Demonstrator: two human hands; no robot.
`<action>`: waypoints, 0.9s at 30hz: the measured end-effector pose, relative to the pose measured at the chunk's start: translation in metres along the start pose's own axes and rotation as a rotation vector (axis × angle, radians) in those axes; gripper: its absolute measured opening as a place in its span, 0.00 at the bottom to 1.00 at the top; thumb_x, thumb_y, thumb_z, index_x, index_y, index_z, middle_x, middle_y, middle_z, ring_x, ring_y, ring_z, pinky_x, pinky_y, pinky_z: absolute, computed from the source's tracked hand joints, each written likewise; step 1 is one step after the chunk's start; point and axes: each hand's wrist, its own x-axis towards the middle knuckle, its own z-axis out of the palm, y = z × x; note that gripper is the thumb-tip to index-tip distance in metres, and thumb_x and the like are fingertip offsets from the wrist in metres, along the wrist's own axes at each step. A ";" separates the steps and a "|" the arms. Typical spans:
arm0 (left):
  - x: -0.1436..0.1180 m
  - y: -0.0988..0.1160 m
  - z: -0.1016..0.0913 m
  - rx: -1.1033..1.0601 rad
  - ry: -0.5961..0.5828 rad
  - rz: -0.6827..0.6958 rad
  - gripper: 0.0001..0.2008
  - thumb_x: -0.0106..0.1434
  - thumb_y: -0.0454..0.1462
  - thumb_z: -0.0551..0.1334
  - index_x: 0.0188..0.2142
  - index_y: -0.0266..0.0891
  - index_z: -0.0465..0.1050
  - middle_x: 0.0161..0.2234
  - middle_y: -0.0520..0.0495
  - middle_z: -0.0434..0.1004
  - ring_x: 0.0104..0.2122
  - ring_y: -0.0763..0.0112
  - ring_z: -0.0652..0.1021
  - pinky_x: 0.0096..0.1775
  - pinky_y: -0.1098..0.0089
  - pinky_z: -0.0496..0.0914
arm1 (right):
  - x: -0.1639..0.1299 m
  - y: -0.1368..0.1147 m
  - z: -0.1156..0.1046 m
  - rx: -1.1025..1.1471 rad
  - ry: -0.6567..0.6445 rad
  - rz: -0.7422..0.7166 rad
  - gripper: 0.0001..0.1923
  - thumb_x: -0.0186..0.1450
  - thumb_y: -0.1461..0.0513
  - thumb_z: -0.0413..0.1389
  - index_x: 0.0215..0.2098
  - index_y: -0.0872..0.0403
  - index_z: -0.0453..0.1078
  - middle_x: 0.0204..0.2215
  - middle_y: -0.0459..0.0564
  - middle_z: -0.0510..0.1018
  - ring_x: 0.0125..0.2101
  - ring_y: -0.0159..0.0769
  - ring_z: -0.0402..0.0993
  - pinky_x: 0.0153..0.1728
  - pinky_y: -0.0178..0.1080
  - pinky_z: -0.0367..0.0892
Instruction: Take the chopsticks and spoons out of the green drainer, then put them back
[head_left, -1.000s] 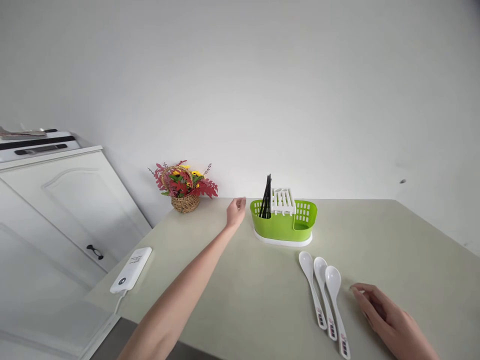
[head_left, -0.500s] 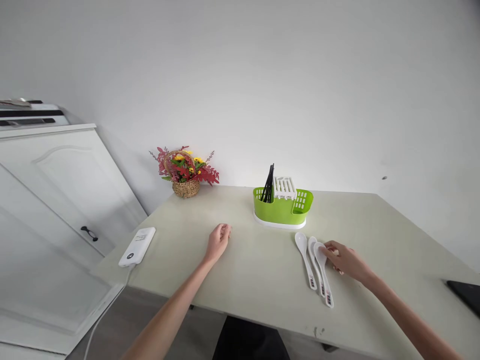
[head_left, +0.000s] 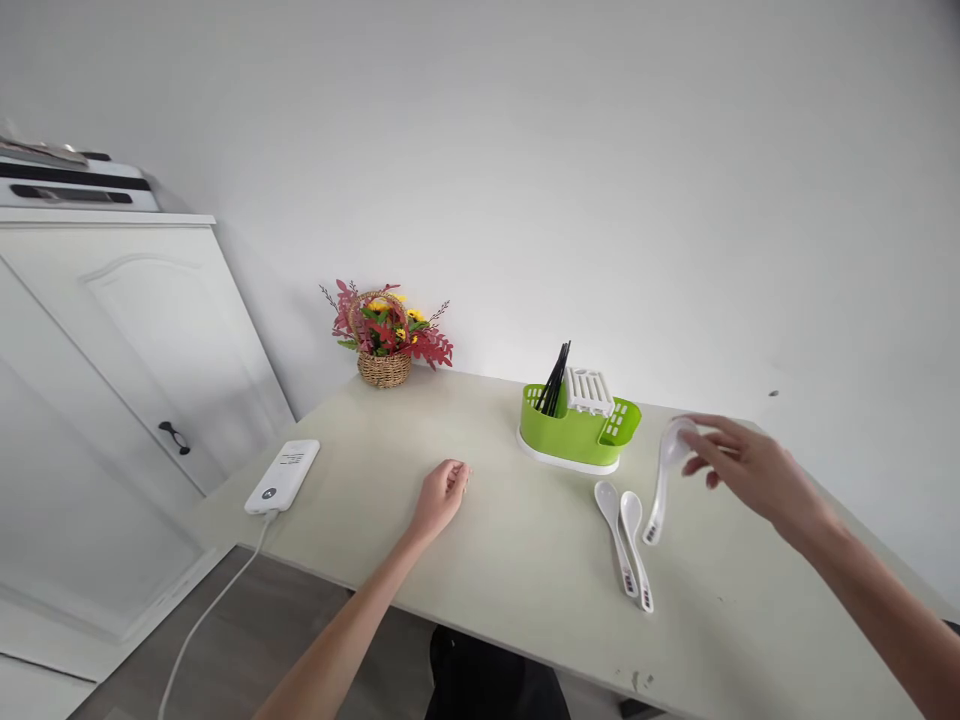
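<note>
Right hand (head_left: 750, 470) lifts white spoon (head_left: 664, 475) off table (head_left: 525, 560)
Fingertips pinch its bowl; left hand (head_left: 442, 492) rests loosely curled on the table, holding nothing

The right hand (head_left: 750, 468) and the bowl of its white spoon (head_left: 663, 480) are motion-blurred, and the spoon handles' printed marks are too small to read.

white spoon (head_left: 663, 478), lifted off table, bowl up, handle hanging
</note>
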 end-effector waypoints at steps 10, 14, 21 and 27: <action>-0.004 -0.002 -0.001 0.020 -0.002 0.025 0.20 0.71 0.52 0.55 0.35 0.41 0.74 0.29 0.48 0.77 0.28 0.67 0.77 0.32 0.69 0.68 | 0.041 -0.112 0.057 -0.108 0.401 -0.408 0.22 0.73 0.45 0.49 0.48 0.50 0.75 0.35 0.49 0.86 0.30 0.38 0.82 0.35 0.38 0.70; -0.005 -0.004 -0.001 0.047 -0.014 0.028 0.20 0.72 0.52 0.54 0.35 0.41 0.74 0.29 0.48 0.78 0.28 0.66 0.77 0.32 0.69 0.68 | 0.054 -0.095 0.092 -0.360 0.464 -0.524 0.18 0.76 0.51 0.47 0.49 0.50 0.75 0.35 0.48 0.86 0.29 0.36 0.80 0.31 0.35 0.61; -0.005 -0.003 -0.001 0.065 -0.015 0.019 0.20 0.72 0.52 0.54 0.35 0.41 0.75 0.32 0.46 0.81 0.30 0.65 0.78 0.33 0.69 0.69 | 0.054 -0.072 0.129 -0.529 0.320 -0.783 0.14 0.75 0.64 0.47 0.47 0.52 0.75 0.42 0.53 0.86 0.47 0.42 0.79 0.50 0.42 0.61; -0.006 -0.003 -0.001 0.054 -0.009 0.010 0.20 0.71 0.52 0.54 0.35 0.41 0.75 0.31 0.46 0.80 0.29 0.65 0.78 0.33 0.68 0.69 | 0.047 -0.055 0.144 -0.595 0.255 -0.877 0.15 0.71 0.70 0.48 0.46 0.52 0.75 0.41 0.55 0.86 0.57 0.47 0.73 0.58 0.51 0.56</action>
